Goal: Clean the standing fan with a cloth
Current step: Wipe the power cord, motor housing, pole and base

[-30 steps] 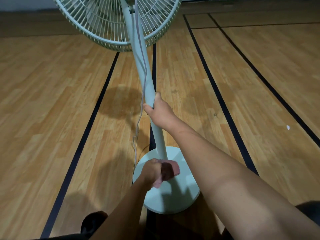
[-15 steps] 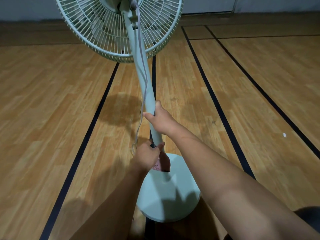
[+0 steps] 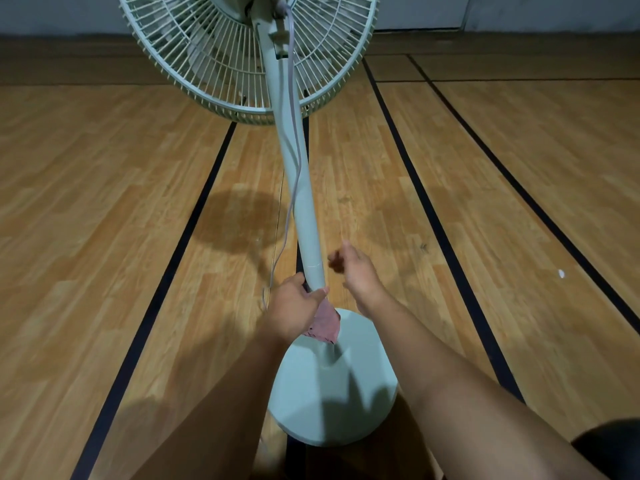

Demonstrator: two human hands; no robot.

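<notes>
A pale green standing fan stands in front of me, with its grille at the top, its pole in the middle and its round base on the floor. My left hand wraps a pink cloth around the lower pole, just above the base. The cloth's loose end hangs below the hand. My right hand hovers just right of the pole, off it, fingers loosely curled and blurred, holding nothing.
The fan's thin cord hangs down the pole's left side to the floor. The wooden floor has black lines running away from me. A small white speck lies at the right. A grey wall is behind.
My left hand slid the cloth up from the base onto the lower pole. My right hand let go of the pole and moved off to its right.
</notes>
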